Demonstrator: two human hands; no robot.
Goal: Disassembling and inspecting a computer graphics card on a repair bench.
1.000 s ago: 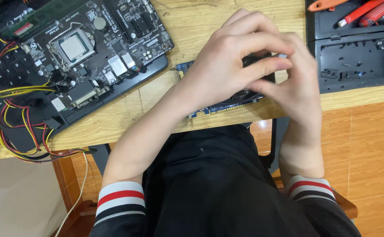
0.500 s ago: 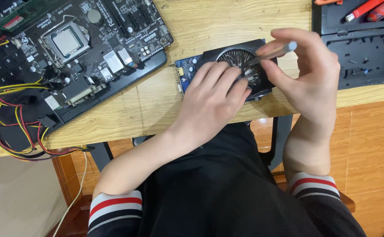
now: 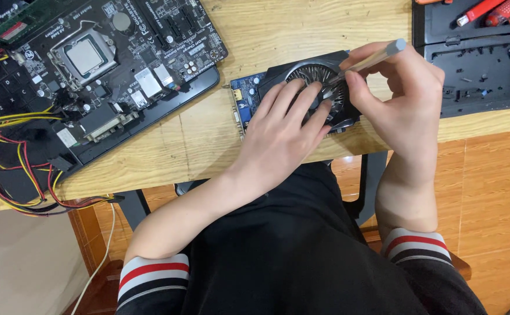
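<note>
- Left hand point(image 3: 278, 137) lies open, flat on the graphics card point(image 3: 266, 93) at the worktop point(image 3: 167, 146) edge.
- Right hand point(image 3: 401, 99) grips a screwdriver point(image 3: 371, 58), tip at the fan point(image 3: 316, 79), probably on a screw.
- Unscrewing step; next needs steady, square turning.

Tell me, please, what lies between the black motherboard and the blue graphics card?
Only bare wooden table separates motherboard and graphics card, in the head view.

A motherboard point(image 3: 115, 64) with coloured cables point(image 3: 10, 146) lies beside a black tray point(image 3: 476, 64).
</note>
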